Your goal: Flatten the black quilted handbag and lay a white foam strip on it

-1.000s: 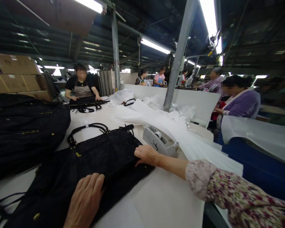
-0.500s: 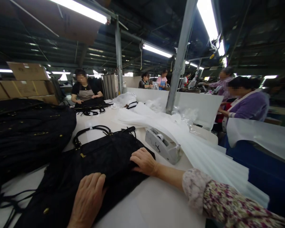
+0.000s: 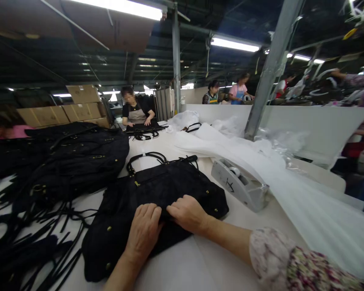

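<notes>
A black fabric handbag [image 3: 170, 182] with brass studs and a small zip pull lies flat on the white table [image 3: 182, 258], its looped handles [image 3: 148, 155] pointing away from me. My left hand [image 3: 145, 226] is closed on the bag's near part, fingers curled over the cloth. Beside it, my right hand [image 3: 188, 214] pinches the same stretch of fabric, thumb towards the left hand. A small gap separates the two hands. Their fingertips are partly hidden in the dark cloth.
A grey tape dispenser [image 3: 239, 184] stands right of the bag, against layered white foam sheets [image 3: 279, 178]. Black bags [image 3: 79, 161] are heaped at left, with loose straps [image 3: 60, 226] before them. A co-worker [image 3: 138, 109] handles black cloth across the table. A metal post [image 3: 269, 68] rises behind the foam.
The view has swung left, so the surroundings sit farther right. My hands have come closer together on the bag, and brass studs now show at its right end.
</notes>
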Motion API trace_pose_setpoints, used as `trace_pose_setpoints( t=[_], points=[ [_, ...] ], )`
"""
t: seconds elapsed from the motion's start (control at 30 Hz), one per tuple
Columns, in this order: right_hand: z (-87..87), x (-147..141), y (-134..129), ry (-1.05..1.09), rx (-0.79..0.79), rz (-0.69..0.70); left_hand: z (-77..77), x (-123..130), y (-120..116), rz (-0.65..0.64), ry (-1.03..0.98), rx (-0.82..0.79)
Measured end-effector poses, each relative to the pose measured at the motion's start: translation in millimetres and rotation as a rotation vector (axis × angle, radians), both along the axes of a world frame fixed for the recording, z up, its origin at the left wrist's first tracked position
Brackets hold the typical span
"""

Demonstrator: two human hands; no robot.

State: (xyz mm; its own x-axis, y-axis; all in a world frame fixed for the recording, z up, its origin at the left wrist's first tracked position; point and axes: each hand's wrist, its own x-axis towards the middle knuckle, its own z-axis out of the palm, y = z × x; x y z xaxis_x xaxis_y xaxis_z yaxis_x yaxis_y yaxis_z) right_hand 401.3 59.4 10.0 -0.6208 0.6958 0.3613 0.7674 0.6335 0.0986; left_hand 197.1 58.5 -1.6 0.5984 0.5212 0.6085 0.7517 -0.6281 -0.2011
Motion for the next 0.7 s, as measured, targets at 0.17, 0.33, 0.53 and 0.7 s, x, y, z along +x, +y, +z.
trace_pose_setpoints(
  t=[0.17,0.33,0.53,0.7],
  points=[
    [-32.5,5.1,11.4,0.159,0.192,0.103,12.4,-54.1,-10.0,0.061,0.017,0.014],
    [-30.3,8.2,9.0,0.180,0.230,0.135,38.9,-117.8,-13.8,0.105,-0.050,-0.331],
    [-34.9,7.6,10.0,0.232,0.255,0.190,29.6,-137.0,-5.0,0.257,-0.045,-0.590],
    [-36.7,10.5,12.3,0.251,0.305,0.253,-6.4,-133.4,-20.1,0.227,-0.011,-0.250]
  ],
)
